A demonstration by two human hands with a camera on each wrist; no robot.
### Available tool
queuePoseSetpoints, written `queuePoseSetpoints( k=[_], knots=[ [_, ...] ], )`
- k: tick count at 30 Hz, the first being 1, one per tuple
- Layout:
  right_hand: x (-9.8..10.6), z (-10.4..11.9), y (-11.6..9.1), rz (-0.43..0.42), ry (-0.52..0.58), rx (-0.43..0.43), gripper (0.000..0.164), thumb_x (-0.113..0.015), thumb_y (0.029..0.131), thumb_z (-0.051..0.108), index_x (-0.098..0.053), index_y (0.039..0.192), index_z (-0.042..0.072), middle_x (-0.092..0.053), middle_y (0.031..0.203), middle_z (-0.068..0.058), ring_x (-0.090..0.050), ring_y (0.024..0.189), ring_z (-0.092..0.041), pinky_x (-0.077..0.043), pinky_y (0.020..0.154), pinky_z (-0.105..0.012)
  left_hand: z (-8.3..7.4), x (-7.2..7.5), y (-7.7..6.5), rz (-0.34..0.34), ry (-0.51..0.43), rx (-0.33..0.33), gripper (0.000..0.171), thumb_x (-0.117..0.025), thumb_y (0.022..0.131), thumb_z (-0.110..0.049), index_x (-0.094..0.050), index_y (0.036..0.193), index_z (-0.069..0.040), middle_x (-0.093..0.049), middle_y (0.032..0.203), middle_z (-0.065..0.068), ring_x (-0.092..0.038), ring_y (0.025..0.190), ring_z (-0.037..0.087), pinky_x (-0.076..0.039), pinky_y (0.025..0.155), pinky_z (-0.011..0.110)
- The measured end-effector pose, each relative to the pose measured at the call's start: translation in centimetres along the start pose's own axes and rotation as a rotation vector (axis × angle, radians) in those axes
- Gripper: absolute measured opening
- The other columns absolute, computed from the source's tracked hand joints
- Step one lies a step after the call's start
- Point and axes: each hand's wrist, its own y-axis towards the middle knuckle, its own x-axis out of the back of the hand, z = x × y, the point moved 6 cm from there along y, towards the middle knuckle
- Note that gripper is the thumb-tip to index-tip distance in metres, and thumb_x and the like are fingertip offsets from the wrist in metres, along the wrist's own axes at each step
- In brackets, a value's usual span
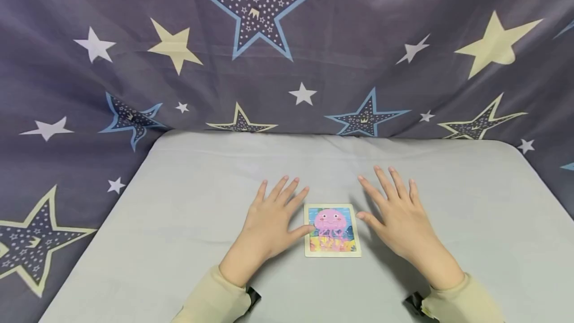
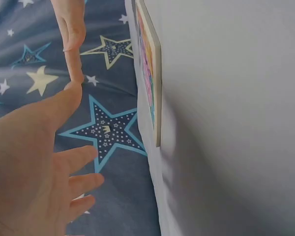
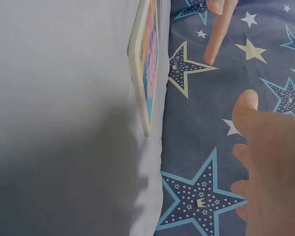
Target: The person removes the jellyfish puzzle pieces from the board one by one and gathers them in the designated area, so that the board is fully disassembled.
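A small jigsaw puzzle [image 1: 333, 231] with a pale frame lies flat on the table, its picture a pink jellyfish over blue water and a yellow seabed. The pieces look fitted together inside the frame. My left hand [image 1: 272, 221] is spread to its left, palm down, with the thumb tip overlapping the frame's left edge in the head view. On the other side my right hand [image 1: 401, 213] is spread too, thumb tip near the upper right corner. Both wrist views show the hands raised above the table, holding nothing; the puzzle [image 2: 151, 73] appears edge-on there.
A light grey cloth covers the table [image 1: 202, 178]. Behind it and along both sides hangs a dark curtain [image 1: 332, 29] printed with stars. Pale sleeves [image 1: 215, 298] reach the wrists, and a black strap [image 1: 414, 303] shows at the right cuff.
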Motion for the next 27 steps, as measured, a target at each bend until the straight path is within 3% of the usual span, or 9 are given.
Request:
queuePoseSetpoints(
  k=[14,21,27],
  knots=[
    [0.1,1.0,0.7,0.026,0.013,0.109,0.067,-0.060,0.097,0.042,-0.035,0.155,0.021,-0.025,0.160,-0.014,-0.018,0.146,-0.042,-0.013,0.115,-0.064,-0.4,-1.8,0.1,0.164,-0.174,0.013,0.088,-0.049,0.089,-0.073,-0.031,0.157,-0.021,-0.029,0.161,0.002,-0.020,0.149,0.024,-0.017,0.118,0.055],
    [-0.9,2.4,1.5,0.055,0.019,0.213,0.064,-0.063,0.096,0.040,-0.040,0.153,0.019,-0.035,0.156,-0.015,-0.027,0.143,-0.040,-0.021,0.115,-0.058,0.0,-2.2,-0.3,0.204,-0.209,0.024,0.092,-0.055,0.086,-0.073,-0.031,0.157,-0.019,-0.030,0.160,0.002,-0.021,0.149,0.024,-0.020,0.117,0.055],
    [-1.4,3.5,1.9,0.059,0.042,0.283,0.057,-0.065,0.096,0.037,-0.049,0.147,0.018,-0.047,0.147,-0.013,-0.043,0.134,-0.034,-0.035,0.108,-0.054,0.2,-2.5,-0.5,0.262,-0.252,0.020,0.095,-0.059,0.083,-0.072,-0.032,0.157,-0.019,-0.032,0.160,0.002,-0.023,0.148,0.026,-0.020,0.117,0.054]
  ],
)
